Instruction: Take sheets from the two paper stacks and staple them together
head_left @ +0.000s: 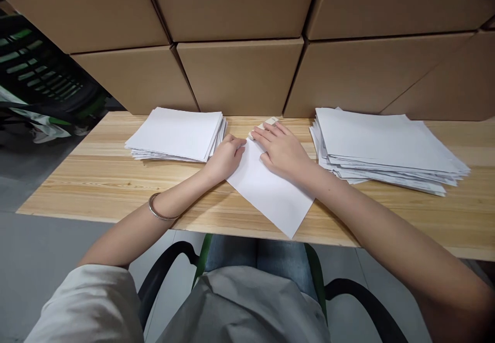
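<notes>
White paper (276, 188), light-brown wood-grained table (88, 178), brown boxes (240, 75).

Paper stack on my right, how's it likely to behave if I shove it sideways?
The right-hand paper stack will probably shear, sheets sliding over each other, since its edges are already staggered and no band shows. Single sheets picked up by a corner would likely droop, as they look thin. Tipping seems unlikely: it lies low and broad on the wooden table.

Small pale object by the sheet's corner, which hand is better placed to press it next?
Probably the right hand: its fingers lie over the small pale object, while the left hand is at the sheet's edge.
</notes>
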The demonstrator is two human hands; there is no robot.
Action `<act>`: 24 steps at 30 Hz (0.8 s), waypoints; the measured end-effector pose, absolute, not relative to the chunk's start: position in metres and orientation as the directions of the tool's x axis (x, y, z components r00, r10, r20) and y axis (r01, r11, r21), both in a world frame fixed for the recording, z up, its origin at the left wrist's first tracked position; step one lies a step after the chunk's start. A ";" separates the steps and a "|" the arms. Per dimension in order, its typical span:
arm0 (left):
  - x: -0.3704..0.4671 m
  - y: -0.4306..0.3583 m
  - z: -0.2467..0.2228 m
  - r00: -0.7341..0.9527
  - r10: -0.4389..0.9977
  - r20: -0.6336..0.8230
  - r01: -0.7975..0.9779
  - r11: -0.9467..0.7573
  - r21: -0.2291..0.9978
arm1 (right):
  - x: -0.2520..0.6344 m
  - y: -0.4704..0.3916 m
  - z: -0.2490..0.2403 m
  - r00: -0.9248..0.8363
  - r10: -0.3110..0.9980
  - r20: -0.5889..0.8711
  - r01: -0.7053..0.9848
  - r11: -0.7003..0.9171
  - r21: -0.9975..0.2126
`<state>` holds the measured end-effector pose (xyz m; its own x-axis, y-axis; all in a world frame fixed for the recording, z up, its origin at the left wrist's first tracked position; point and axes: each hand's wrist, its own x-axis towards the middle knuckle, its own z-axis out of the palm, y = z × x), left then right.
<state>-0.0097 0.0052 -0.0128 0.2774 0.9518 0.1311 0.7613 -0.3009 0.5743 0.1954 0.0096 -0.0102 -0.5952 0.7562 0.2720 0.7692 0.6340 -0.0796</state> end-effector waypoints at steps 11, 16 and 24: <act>-0.011 0.003 -0.010 0.242 0.959 0.150 0.716 -0.281 0.639 | 0.188 0.008 -0.018 -0.490 0.811 0.320 0.812 0.559 -0.171; -0.017 -0.006 0.010 0.328 0.944 -0.046 0.604 -0.172 0.778 | 0.195 0.006 -0.006 -0.400 0.808 0.431 0.813 0.531 -0.241; -0.027 -0.009 0.031 0.128 0.967 0.221 0.306 -0.250 0.918 | 0.193 -0.026 0.027 -0.613 0.652 0.446 0.703 0.708 -0.067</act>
